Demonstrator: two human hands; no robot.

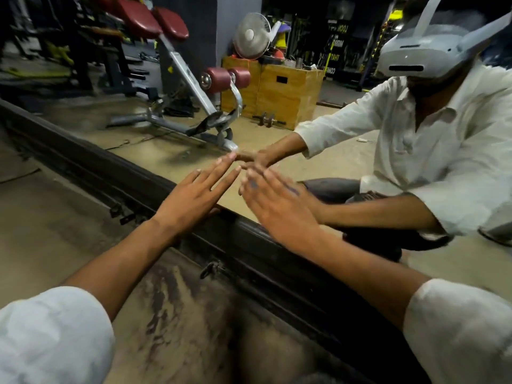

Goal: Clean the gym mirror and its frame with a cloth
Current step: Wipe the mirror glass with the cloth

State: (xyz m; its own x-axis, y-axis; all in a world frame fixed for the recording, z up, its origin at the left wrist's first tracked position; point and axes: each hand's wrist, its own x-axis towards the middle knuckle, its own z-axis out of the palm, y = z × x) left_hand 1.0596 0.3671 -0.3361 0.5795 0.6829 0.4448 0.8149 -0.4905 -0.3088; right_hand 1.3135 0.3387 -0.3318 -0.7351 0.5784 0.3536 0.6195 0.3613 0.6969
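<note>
Mirror (pixel 166 151) at 12 o'clock; left hand (pixel 194 198), right hand (pixel 279 203) outstretched, fingers straight, empty. Wiping seemingly not begun; cloth unseen, needs fetching.

Gym interior, dim and dusty. Large wall mirror (pixel 166 151) in a dark frame (pixel 249 245) set down at floor level. Reflected in it: adjustable bench (pixel 180 65) with maroon pads (pixel 144 19) and maroon leg rollers (pixel 227 76), wooden plyo-style box (pixel 288 92), small dumbbell (pixel 267 120) lying just in front of the box, fan (pixel 252 34) on top of it, dark blurred machine frames (pixel 91 51) behind the bench, yellow-and-white wall lettering (pixel 336 48) reading reversed. Worn, dust-streaked floor (pixel 55 231) in front of the mirror.
</note>
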